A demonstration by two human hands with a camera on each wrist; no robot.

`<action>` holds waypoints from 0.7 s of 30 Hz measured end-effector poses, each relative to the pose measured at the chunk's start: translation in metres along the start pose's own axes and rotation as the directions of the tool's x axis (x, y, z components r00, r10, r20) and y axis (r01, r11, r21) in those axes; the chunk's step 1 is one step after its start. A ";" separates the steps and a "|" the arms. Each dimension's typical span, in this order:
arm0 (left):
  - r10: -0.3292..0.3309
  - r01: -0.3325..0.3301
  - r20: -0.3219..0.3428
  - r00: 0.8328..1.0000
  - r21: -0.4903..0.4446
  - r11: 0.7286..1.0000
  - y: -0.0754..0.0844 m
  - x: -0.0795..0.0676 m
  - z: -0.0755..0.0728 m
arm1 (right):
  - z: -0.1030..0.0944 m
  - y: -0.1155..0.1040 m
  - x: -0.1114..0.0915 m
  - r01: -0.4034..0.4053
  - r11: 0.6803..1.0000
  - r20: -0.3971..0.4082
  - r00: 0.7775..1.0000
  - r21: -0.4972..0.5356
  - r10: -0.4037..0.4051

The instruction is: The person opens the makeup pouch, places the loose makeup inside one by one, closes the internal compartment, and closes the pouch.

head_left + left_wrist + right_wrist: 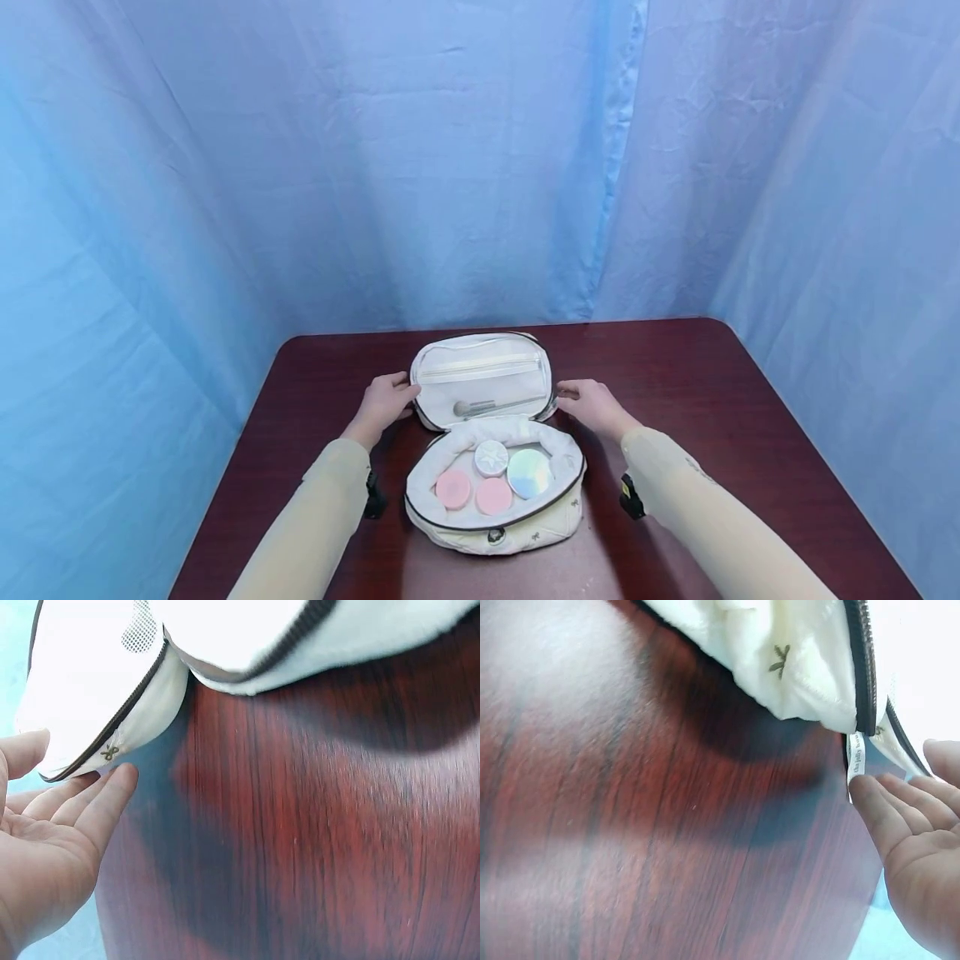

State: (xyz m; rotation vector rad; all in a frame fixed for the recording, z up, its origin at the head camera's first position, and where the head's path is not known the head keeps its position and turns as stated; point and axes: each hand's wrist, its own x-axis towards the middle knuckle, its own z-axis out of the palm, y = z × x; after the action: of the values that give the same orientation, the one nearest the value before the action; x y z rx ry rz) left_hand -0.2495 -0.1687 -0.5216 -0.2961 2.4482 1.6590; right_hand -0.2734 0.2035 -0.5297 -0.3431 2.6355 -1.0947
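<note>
A cream makeup bag point(525, 533) with dark zipper edging and small bow prints lies unzipped, its lid point(442, 354) folded back to the far side. My left hand point(384, 404) holds the lid's left end, thumb over the inner face and fingers beneath, as the left wrist view shows. At the lid's right end, my right hand point(596, 406) has its thumb above and fingers under the edge, close by a printed fabric tag point(856, 755). A makeup brush point(480, 408) lies across the lid's inner side. Inside the bag are two pink round cases point(453, 489), a white star-patterned case point(491, 458) and an iridescent disc point(529, 473).
The bag rests on a dark red wood-grain table point(697, 400) with rounded far corners. Blue curtains point(480, 167) hang behind the table and along both sides.
</note>
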 end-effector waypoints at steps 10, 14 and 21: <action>-0.015 0.010 -0.036 0.999 -0.128 0.992 0.004 0.004 0.006 | 0.002 0.003 0.013 -0.103 0.930 0.127 0.990 0.353 0.062; -0.015 0.010 -0.038 0.999 -0.138 0.990 0.009 0.004 0.007 | 0.000 0.004 0.011 -0.122 0.817 0.130 0.990 0.563 0.058; -0.005 -0.003 -0.051 0.999 -0.147 0.989 0.013 0.005 0.011 | -0.009 0.009 0.006 -0.098 0.682 0.057 0.995 0.724 0.083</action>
State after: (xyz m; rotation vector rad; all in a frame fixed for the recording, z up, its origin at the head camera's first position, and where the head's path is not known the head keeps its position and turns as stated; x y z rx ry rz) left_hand -0.2571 -0.1545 -0.5156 -0.3641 2.3651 1.8575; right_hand -0.2830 0.2136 -0.5305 -0.0412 1.9291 -1.9545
